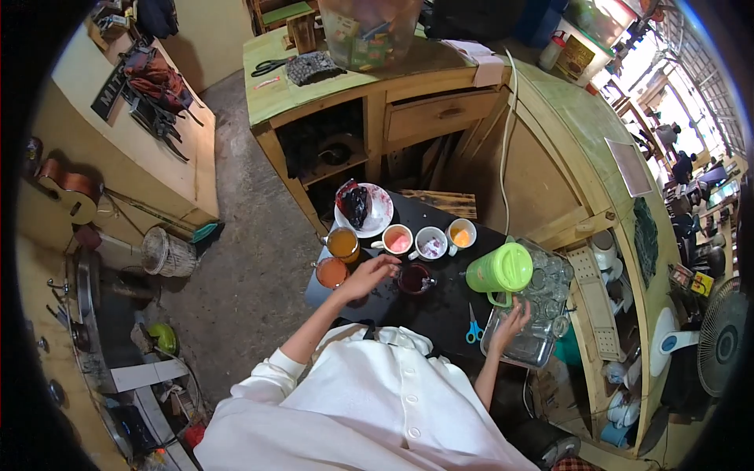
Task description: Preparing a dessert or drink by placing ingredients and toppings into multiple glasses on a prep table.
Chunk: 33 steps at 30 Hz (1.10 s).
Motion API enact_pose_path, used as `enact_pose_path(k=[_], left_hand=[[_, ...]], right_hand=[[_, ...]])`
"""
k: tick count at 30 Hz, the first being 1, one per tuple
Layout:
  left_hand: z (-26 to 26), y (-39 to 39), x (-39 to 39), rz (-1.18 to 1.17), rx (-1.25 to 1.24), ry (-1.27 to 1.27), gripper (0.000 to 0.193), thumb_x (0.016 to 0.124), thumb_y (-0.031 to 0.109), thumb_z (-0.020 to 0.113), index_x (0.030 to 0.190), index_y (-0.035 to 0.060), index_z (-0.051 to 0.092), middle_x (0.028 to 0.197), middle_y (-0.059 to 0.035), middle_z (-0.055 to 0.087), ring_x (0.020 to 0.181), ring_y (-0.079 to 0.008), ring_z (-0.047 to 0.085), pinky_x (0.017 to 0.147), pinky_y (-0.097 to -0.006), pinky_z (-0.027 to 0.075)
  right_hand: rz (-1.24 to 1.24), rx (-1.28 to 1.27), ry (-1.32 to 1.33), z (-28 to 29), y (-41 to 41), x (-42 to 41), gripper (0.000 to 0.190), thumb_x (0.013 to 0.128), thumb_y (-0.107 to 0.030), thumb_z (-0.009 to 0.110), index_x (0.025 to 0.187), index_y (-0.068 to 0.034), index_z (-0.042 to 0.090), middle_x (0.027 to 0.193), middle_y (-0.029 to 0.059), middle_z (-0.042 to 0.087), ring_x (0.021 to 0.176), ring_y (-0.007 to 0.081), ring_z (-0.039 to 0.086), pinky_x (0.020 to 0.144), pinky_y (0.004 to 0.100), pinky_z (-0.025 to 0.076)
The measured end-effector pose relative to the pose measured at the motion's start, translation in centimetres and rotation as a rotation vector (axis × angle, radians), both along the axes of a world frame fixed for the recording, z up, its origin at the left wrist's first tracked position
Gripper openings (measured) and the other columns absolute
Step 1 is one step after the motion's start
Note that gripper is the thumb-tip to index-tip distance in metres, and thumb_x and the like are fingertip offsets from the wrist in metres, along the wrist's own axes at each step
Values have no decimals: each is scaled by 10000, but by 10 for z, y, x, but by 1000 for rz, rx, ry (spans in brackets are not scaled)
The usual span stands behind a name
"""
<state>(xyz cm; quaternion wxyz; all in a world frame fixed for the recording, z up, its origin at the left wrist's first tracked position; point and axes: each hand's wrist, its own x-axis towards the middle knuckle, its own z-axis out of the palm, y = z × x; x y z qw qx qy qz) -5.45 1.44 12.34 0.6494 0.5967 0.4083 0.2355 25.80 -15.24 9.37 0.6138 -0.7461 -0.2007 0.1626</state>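
Observation:
My left hand (372, 275) is over the dark table, between a glass mug of orange drink (332, 273) and a glass mug of dark red drink (416, 279), with nothing visible in it. My right hand (511, 322) is beside the handle of a lidded green plastic pitcher (500, 268); whether it touches the handle I cannot tell. Another glass mug holds amber drink (343, 244). White cups with pink (397, 239), whitish-purple (431, 243) and orange contents (460, 233) stand behind. A white plate (380, 209) bears a dark plastic bag (355, 206).
Blue-handled scissors (474, 331) lie near the table's front edge. At the right, a clear tray (533, 347) holds several upturned glasses (542, 281). A wooden counter (436, 79) with a drawer stands behind, and a white fan (721, 338) is at far right.

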Motion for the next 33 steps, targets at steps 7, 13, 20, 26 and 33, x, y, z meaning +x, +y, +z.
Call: enact_pose_path(k=[7, 13, 20, 26, 33], left_hand=[[-7, 139, -45, 330, 478, 289, 169, 799, 133, 566, 880, 7, 645, 688, -138, 616, 648, -168, 598, 608, -288, 473], [-75, 206, -76, 389, 652, 830, 260, 715, 173, 673, 932, 40, 620, 944, -220, 564, 908, -365, 544, 804, -409, 448], [-76, 200, -62, 275, 694, 777, 288, 719, 265, 683, 904, 57, 609, 928, -190, 531, 932, -342, 518, 794, -422, 446], [-70, 196, -61, 134, 810, 764, 175, 723, 145, 687, 840, 68, 582, 879, -151, 531, 908, -337, 507, 771, -404, 450], [-73, 183, -59, 124, 756, 377, 209, 804, 48, 595, 948, 19, 446, 759, -230, 571, 739, -405, 578, 632, -381, 464]], right_hand=[[-227, 92, -18, 21, -24, 12, 544, 911, -514, 322, 1218, -93, 476, 1271, 26, 483, 1171, 248, 402, 944, 381, 294], [-451, 320, 242, 29, -47, 31, 537, 883, -549, 314, 1203, -151, 480, 1269, -41, 480, 1127, 199, 380, 905, 370, 255], [-666, 422, 396, 3, -94, 40, 545, 845, -568, 359, 1161, -155, 521, 1194, -38, 494, 1033, 162, 402, 820, 314, 288], [-704, 483, 505, -15, -104, 43, 528, 833, -556, 405, 1134, -145, 541, 1045, -61, 499, 845, 100, 418, 715, 255, 305], [-635, 474, 524, 5, -79, 25, 449, 873, -483, 395, 1133, -146, 538, 994, -49, 486, 821, 93, 410, 762, 277, 304]])
